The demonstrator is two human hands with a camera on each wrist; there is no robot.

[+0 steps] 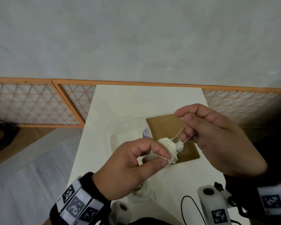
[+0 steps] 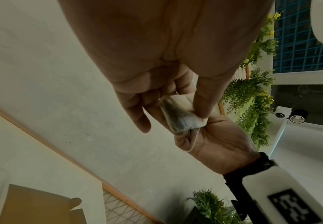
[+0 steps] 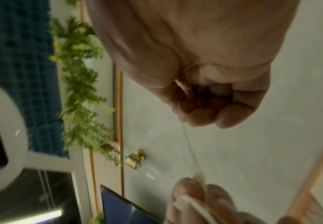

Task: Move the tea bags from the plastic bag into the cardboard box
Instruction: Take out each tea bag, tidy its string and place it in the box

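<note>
Above the white table (image 1: 120, 103), my left hand (image 1: 165, 159) pinches the bunched white neck of the plastic bag (image 1: 170, 148) between thumb and forefinger. The rest of the bag hangs under my palm. A tan rubber band (image 1: 178, 133) runs from the neck up to my right hand (image 1: 184, 116), whose curled fingers hold it stretched. The brown cardboard box (image 1: 162, 125) lies on the table just beneath both hands. In the left wrist view my left hand (image 2: 195, 119) pinches the pale bag (image 2: 178, 116). The right wrist view has my right hand (image 3: 199, 112) holding the band (image 3: 190, 148).
A purple and white label (image 1: 147, 133) shows at the box's left edge. A white roll (image 1: 120, 207) and a black cable (image 1: 185, 202) lie at the table's near end. Orange lattice panels (image 1: 39, 104) stand behind the table, with leafy plants (image 2: 252, 106) on the wall.
</note>
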